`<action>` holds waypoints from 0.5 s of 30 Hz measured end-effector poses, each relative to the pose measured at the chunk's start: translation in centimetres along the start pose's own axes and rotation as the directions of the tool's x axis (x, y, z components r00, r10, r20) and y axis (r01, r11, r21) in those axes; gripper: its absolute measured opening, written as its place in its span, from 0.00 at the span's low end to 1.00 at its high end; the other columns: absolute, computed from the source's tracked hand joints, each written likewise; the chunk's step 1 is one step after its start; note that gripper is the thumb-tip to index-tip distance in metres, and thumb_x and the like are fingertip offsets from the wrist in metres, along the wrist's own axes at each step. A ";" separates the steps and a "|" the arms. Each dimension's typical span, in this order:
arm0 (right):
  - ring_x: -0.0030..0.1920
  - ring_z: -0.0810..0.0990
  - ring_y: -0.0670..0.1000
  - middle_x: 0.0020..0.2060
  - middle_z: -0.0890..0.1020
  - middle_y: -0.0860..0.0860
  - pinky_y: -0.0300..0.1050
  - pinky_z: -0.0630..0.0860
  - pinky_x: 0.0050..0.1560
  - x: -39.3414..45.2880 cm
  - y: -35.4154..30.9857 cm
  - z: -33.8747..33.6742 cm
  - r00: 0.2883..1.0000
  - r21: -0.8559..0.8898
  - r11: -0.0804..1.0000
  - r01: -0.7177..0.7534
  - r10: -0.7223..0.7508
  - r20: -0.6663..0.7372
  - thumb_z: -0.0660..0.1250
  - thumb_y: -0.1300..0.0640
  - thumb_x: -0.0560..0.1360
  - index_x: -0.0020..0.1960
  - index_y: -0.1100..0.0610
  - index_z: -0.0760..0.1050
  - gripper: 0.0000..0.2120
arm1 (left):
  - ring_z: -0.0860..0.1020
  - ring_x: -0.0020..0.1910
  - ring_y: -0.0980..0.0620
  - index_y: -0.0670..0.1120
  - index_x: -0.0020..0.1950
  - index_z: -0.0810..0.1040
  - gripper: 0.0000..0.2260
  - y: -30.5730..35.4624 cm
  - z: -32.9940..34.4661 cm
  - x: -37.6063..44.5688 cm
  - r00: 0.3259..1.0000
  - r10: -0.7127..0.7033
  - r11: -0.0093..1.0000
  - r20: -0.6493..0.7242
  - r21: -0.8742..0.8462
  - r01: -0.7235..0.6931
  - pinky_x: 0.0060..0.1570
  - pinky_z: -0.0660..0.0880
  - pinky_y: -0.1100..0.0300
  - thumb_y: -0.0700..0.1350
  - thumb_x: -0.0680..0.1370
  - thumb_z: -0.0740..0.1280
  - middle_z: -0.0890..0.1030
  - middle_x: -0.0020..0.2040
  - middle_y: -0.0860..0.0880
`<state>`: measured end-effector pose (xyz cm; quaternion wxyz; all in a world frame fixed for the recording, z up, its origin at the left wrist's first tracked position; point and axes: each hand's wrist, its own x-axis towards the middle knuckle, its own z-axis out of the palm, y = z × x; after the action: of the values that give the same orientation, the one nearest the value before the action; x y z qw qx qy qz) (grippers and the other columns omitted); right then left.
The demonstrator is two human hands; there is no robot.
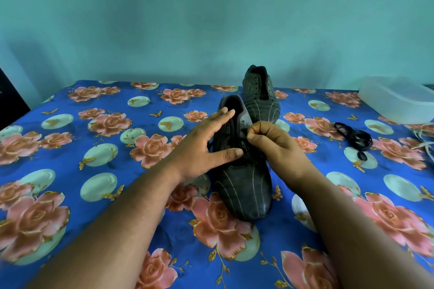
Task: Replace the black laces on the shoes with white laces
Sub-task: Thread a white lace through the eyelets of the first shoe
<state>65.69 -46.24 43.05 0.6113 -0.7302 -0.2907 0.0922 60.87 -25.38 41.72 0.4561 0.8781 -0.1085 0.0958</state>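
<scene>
Black lace (243, 139) is pinched between the thumb and fingertips of the right hand (272, 142), curled tight just over the eyelets of the near shoe (244, 178). The left hand (206, 139) lies flat and spread on that shoe's left side, fingers straight, thumb across the tongue, pressing it steady and gripping nothing.

The lace looks thin, soft and limp, so it should slide out with little force; I judge it best taken close to an eyelet and drawn out one crossing at a time. The shoe seems light and flexible, likely to shift unless held down.

This shoe stands toe toward the person on the floral cloth (94, 195), directly under both hands. Behind it, touching or nearly so, is the far shoe (259, 96), its eyelets bare. Well to the right lies a loose black lace (355, 138), and beyond it white laces (425, 141) at the edge, beside a clear tub (397, 101).
</scene>
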 end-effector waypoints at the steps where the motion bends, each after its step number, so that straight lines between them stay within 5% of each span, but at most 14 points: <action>1: 0.36 0.72 0.43 0.35 0.76 0.47 0.35 0.70 0.38 0.0 0.1 0.1 0.999 -0.081 0.996 0.038 -0.040 -0.024 0.70 0.53 0.80 0.46 0.54 0.78 0.07 | 0.52 0.79 0.66 0.59 0.81 0.60 0.39 0.0 0.0 0.0 1.000 -0.001 1.000 -0.004 -0.001 0.001 0.78 0.55 0.61 0.60 0.73 0.73 0.57 0.82 0.61; 6: 0.38 0.77 0.41 0.36 0.82 0.45 0.33 0.73 0.40 0.3 0.3 0.3 0.975 -0.243 0.958 0.149 -0.183 -0.123 0.74 0.57 0.77 0.45 0.51 0.84 0.03 | 0.52 0.79 0.67 0.59 0.81 0.61 0.39 0.1 0.0 -0.1 1.000 -0.007 1.000 -0.007 -0.009 0.007 0.74 0.54 0.69 0.60 0.72 0.73 0.57 0.81 0.62; 9: 0.39 0.79 0.45 0.37 0.82 0.49 0.38 0.76 0.41 0.2 0.1 -0.3 0.999 0.019 1.000 -0.006 0.006 -0.042 0.72 0.58 0.79 0.45 0.56 0.82 0.04 | 0.51 0.80 0.66 0.59 0.81 0.61 0.39 0.2 0.0 -0.1 1.000 -0.011 1.000 -0.002 -0.017 0.011 0.75 0.54 0.68 0.60 0.72 0.73 0.57 0.81 0.62; 12: 0.40 0.77 0.51 0.41 0.79 0.55 0.43 0.75 0.43 0.3 0.0 -0.7 0.993 0.349 0.930 -0.118 0.122 0.012 0.68 0.56 0.75 0.45 0.56 0.79 0.03 | 0.52 0.80 0.66 0.60 0.81 0.61 0.39 0.3 -0.1 -0.1 1.000 -0.025 0.999 0.003 -0.023 0.025 0.77 0.53 0.63 0.60 0.72 0.73 0.57 0.81 0.62; 15: 0.36 0.74 0.50 0.37 0.77 0.54 0.39 0.73 0.38 0.1 -0.1 -0.6 0.995 0.278 0.956 -0.087 0.099 -0.027 0.71 0.49 0.76 0.45 0.60 0.75 0.13 | 0.51 0.80 0.66 0.61 0.81 0.61 0.40 0.3 -0.1 0.0 1.000 -0.029 0.999 0.001 -0.021 0.029 0.79 0.54 0.59 0.60 0.72 0.73 0.56 0.82 0.63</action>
<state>66.05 -46.62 43.29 0.7082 -0.6522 -0.2278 0.1457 60.75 -25.47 41.94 0.4664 0.8748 -0.0971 0.0877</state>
